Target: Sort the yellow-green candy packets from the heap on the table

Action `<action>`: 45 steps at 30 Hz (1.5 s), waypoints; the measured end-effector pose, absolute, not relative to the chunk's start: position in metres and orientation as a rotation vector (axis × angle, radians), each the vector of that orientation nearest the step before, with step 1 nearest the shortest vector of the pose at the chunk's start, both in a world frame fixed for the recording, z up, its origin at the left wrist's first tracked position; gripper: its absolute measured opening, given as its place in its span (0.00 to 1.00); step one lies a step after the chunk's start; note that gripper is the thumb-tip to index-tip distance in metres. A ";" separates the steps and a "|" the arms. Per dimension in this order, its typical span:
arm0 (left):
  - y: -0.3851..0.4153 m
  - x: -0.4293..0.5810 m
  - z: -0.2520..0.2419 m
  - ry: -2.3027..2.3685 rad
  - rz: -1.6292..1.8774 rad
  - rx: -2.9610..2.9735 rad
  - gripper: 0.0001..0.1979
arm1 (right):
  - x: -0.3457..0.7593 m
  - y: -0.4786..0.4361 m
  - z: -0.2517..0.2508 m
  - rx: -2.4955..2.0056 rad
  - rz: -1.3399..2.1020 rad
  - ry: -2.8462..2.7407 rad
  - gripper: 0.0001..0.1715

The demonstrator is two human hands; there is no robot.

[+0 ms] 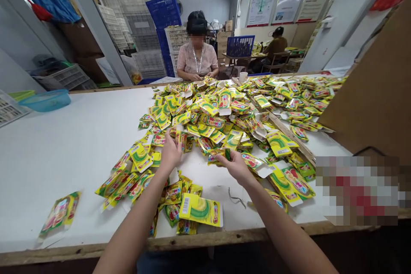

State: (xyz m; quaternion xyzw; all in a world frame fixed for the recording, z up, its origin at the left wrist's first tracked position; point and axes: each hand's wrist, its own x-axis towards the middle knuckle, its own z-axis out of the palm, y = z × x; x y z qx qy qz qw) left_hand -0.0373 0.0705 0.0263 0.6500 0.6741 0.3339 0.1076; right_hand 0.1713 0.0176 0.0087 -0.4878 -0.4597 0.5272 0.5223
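Reaching into the near edge of the pile [224, 111] on the counter [64, 145]: left hand [170, 152] pinches a sachet [182, 138] just beyond its fingertips, right hand [236, 166] pinches a second sachet [218, 154] (long axis left-right) on its left.

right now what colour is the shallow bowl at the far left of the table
The bowl is light blue, clearest in the head view.

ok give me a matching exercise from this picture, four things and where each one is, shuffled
1 blue basin
2 white cup
3 cardboard sheet
4 right hand

a standing at the right side of the table
b far left of the table
c gripping a packet at the near edge of the pile
d far side of the pile

Pairs: 1-b, 2-d, 3-a, 4-c
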 end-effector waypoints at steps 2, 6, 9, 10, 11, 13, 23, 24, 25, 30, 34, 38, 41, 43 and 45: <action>0.055 -0.037 0.035 1.768 1.183 1.872 0.18 | 0.174 0.019 0.011 -1.132 1.161 -1.037 0.25; 0.023 -0.026 0.040 1.558 1.240 1.795 0.16 | 0.180 0.023 0.014 -0.989 1.038 -0.874 0.24; 0.005 -0.014 0.031 1.553 1.141 1.833 0.21 | 0.182 0.022 0.015 -0.907 0.951 -0.830 0.22; 0.001 -0.010 0.027 1.569 1.097 1.898 0.24 | 0.182 0.020 0.015 -0.900 0.901 -0.858 0.21; -0.002 -0.007 0.023 1.594 1.054 1.982 0.27 | 0.181 0.017 0.015 -0.908 0.846 -0.913 0.20; -0.006 -0.004 0.017 1.653 0.960 2.147 0.30 | 0.178 0.011 0.015 -0.954 0.725 -1.071 0.18; -0.010 -0.009 0.014 1.734 0.924 2.157 0.23 | 0.169 0.004 0.008 -1.114 0.507 -1.437 0.12; -0.009 -0.010 0.014 1.755 0.913 2.165 0.21 | 0.169 0.004 0.009 -1.112 0.502 -1.452 0.12; -0.009 -0.010 0.014 1.768 0.891 2.187 0.19 | 0.170 0.004 0.011 -1.106 0.510 -1.495 0.12; -0.006 -0.013 0.011 1.696 0.710 2.413 0.16 | 0.174 0.004 0.020 -1.098 0.842 -1.768 0.12; -0.008 -0.010 0.007 1.661 0.830 2.411 0.18 | 0.179 0.005 0.023 -1.098 1.184 -1.559 0.15; -0.011 -0.006 0.001 1.636 0.919 2.489 0.15 | 0.181 0.006 0.022 -1.173 1.251 -1.454 0.15; -0.011 -0.004 -0.003 1.682 0.870 2.543 0.14 | 0.180 0.006 0.019 -1.187 1.144 -1.448 0.14; -0.011 -0.003 -0.005 1.746 0.804 2.496 0.16 | 0.179 0.005 0.017 -1.155 1.052 -1.524 0.12; -0.011 -0.002 -0.006 1.780 0.747 2.446 0.18 | 0.179 0.004 0.018 -1.118 0.961 -1.609 0.10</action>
